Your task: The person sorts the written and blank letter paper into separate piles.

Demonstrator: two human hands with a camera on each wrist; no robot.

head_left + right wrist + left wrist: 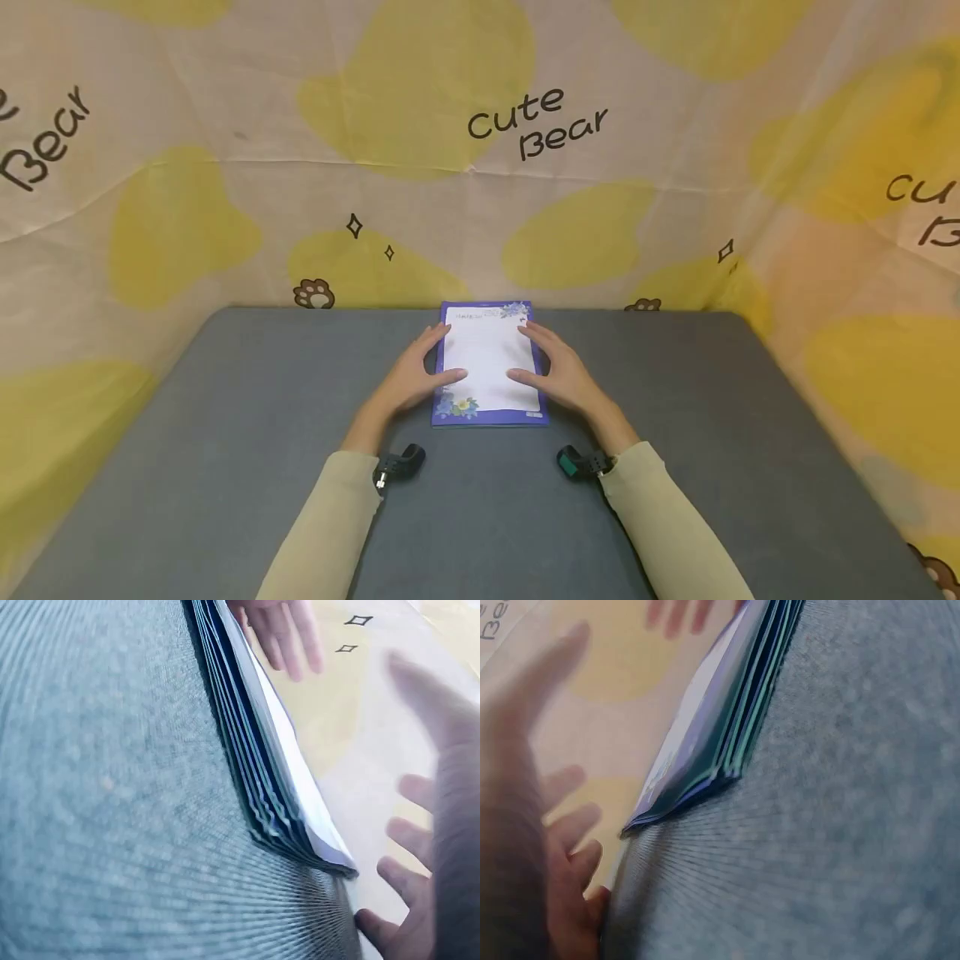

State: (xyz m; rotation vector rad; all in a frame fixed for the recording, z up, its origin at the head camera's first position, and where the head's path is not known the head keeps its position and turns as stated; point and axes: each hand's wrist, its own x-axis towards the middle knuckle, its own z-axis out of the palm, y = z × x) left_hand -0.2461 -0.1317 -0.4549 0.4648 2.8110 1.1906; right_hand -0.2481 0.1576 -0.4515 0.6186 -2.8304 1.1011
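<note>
In the head view a stack of thin booklets or folded sheets (491, 358) lies at the far middle of the table. Its top is white with a blue-violet border, blue flowers in two corners and small, illegible print at the top. My left hand (420, 367) is at its left side and my right hand (558, 367) at its right, thumbs and fingers spread apart. Layered blue and green edges of the stack (739, 712) show in the left wrist view, and again on the stack (244, 742) in the right wrist view. Neither hand grips it; whether fingertips touch it I cannot tell.
The grey table (225, 467) has a textured, cloth-like surface, and the stack lies close to its back edge. Behind and on both sides hangs a pale cloth (420, 208) with yellow patches and "Cute Bear" lettering. Dark bands with camera mounts (401, 461) sit at the wrists.
</note>
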